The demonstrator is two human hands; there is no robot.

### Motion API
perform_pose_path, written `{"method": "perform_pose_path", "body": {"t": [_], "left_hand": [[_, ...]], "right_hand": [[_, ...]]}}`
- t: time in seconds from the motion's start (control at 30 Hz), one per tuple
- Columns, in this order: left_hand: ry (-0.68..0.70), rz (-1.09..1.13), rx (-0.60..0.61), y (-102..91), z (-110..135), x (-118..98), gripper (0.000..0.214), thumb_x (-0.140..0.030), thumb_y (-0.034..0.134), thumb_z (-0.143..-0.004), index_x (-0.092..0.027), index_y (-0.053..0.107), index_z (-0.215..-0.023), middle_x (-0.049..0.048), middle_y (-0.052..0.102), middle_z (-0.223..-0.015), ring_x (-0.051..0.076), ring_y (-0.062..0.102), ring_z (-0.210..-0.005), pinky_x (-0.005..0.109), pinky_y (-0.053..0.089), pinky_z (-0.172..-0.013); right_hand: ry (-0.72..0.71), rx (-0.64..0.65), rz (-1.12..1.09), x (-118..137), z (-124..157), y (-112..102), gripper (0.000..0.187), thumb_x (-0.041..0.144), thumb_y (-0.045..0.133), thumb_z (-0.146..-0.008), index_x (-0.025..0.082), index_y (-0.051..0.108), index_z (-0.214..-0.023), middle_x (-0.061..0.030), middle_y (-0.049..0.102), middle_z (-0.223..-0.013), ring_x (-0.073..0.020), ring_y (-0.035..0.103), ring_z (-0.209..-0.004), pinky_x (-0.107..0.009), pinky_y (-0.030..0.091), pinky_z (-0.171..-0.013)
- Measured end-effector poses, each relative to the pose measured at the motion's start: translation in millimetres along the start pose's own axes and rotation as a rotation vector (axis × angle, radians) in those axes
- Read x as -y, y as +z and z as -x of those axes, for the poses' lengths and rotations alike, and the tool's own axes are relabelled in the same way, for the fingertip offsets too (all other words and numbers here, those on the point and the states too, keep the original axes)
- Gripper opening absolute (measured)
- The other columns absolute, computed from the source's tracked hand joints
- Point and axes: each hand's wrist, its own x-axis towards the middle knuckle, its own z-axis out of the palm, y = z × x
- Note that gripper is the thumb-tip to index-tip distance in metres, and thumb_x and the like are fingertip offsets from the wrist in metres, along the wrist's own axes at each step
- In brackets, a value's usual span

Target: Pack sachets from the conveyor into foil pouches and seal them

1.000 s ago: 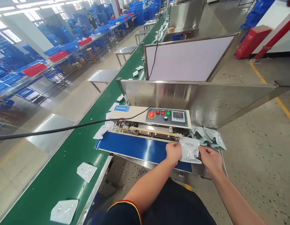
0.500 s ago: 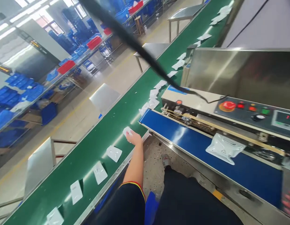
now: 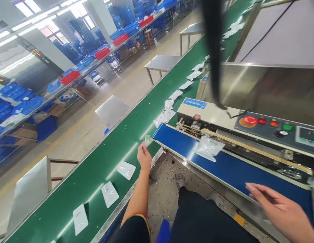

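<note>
Left hand [image 3: 144, 158] tight on small foil pouch [image 3: 147, 140], contents hidden

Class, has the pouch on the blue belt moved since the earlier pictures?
Yes: the pouch has moved along the blue belt toward the green conveyor, and now lies left of the red button.

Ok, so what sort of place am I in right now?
Probably a factory packing floor: a continuous band sealer with its blue conveyor belt, a long green conveyor carrying silver pouches, and stacked blue crates beyond.
</note>
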Motion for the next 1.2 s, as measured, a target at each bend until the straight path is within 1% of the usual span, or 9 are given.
{"method": "perform_pose_path", "body": {"t": [0.1, 0.23, 0.4, 0.5, 0.6, 0.77, 0.93, 1.07, 1.2], "left_hand": [[0.318, 0.159, 0.189, 4.3, 57.1, -52.0, 0.042, -0.049, 0.047, -0.117, -0.021, 0.076, -0.129, 0.0154, 0.082, -0.129, 0.028, 0.078, -0.118, 0.04, 0.061, -0.106], [0.393, 0.349, 0.697, 47.5, 153.1, -130.9, 0.04, -0.053, 0.053, -0.114, -0.024, 0.081, -0.114, 0.0093, 0.085, -0.1, 0.023, 0.078, -0.087, 0.033, 0.063, -0.083], [0.011, 0.595, 1.176, 127.3, 273.1, -204.8, 0.048, -0.063, 0.066, -0.106, -0.018, 0.08, -0.111, 0.0077, 0.082, -0.088, 0.018, 0.069, -0.07, 0.028, 0.055, -0.066], [-0.263, 0.584, 1.26, 175.1, 323.6, -238.1, 0.047, -0.061, 0.078, -0.096, -0.014, 0.081, -0.097, 0.0057, 0.078, -0.076, 0.015, 0.062, -0.062, 0.026, 0.049, -0.06], [-0.416, 0.494, 1.263, 212.8, 349.7, -264.3, 0.034, -0.046, 0.088, -0.087, -0.013, 0.082, -0.086, 0.0041, 0.075, -0.071, 0.014, 0.06, -0.061, 0.026, 0.049, -0.062], [-0.551, 0.501, 1.154, 239.8, 342.7, -276.6, 0.03, -0.042, 0.095, -0.076, -0.015, 0.082, -0.079, 0.0051, 0.076, -0.072, 0.018, 0.067, -0.068, 0.031, 0.056, -0.071], [-0.671, 0.719, 1.058, 231.7, 318.7, -255.3, 0.042, -0.051, 0.096, -0.076, -0.013, 0.083, -0.087, 0.0111, 0.081, -0.085, 0.021, 0.073, -0.075, 0.033, 0.06, -0.076], [-0.624, 0.817, 0.832, 200.2, 279.1, -206.2, 0.053, -0.053, 0.092, -0.084, -0.012, 0.084, -0.117, 0.0151, 0.085, -0.108, 0.023, 0.078, -0.093, 0.033, 0.062, -0.088], [-0.506, 0.616, 0.274, 135.8, 178.2, -110.3, 0.047, -0.048, 0.073, -0.104, -0.015, 0.076, -0.138, 0.0173, 0.081, -0.13, 0.024, 0.078, -0.117, 0.035, 0.06, -0.107]], "right_hand": [[-0.156, 0.156, -0.121, 45.3, 12.2, 17.5, 0.059, 0.084, 0.071, -0.078, 0.031, 0.091, -0.097, -0.0134, 0.086, -0.11, -0.0393, 0.081, -0.102, -0.051, 0.067, -0.094], [-0.345, 0.104, -0.283, 59.4, 10.3, 21.3, 0.064, 0.078, 0.069, -0.09, 0.025, 0.087, -0.121, -0.012, 0.083, -0.128, -0.0318, 0.079, -0.108, -0.042, 0.065, -0.098], [-0.091, -0.176, -0.371, -18.2, -2.8, -29.8, 0.056, 0.078, 0.078, -0.078, 0.023, 0.083, -0.086, -0.0096, 0.083, -0.088, -0.0272, 0.076, -0.079, -0.032, 0.063, -0.069], [0.226, -0.354, -0.576, -68.7, -9.9, -65.3, 0.055, 0.071, 0.088, -0.063, 0.02, 0.08, -0.086, -0.0078, 0.077, -0.074, -0.026, 0.072, -0.066, -0.032, 0.06, -0.056], [0.395, -0.422, -0.829, -88.1, -23.0, -88.1, 0.05, 0.057, 0.094, -0.053, 0.019, 0.075, -0.081, -0.0041, 0.071, -0.066, -0.0217, 0.068, -0.058, -0.03, 0.061, -0.052], [0.438, -0.362, -0.936, -63.6, -55.3, -94.7, 0.037, 0.037, 0.096, -0.056, 0.018, 0.073, -0.078, -0.0036, 0.07, -0.067, -0.0159, 0.065, -0.058, -0.022, 0.059, -0.051], [0.397, -0.209, -0.888, -22.8, -70.8, -82.1, 0.026, 0.028, 0.095, -0.069, 0.014, 0.076, -0.08, -0.0069, 0.073, -0.073, -0.0162, 0.069, -0.063, -0.022, 0.064, -0.059], [0.434, -0.179, -0.754, -14.2, -48.2, -77.1, 0.023, 0.036, 0.09, -0.077, 0.018, 0.079, -0.085, -0.0136, 0.081, -0.094, -0.0222, 0.078, -0.076, -0.025, 0.069, -0.063], [0.45, -0.168, -0.589, -49.2, -8.4, -76.0, 0.03, 0.047, 0.092, -0.067, 0.024, 0.079, -0.082, -0.019, 0.082, -0.101, -0.0302, 0.082, -0.079, -0.032, 0.07, -0.061]]}}
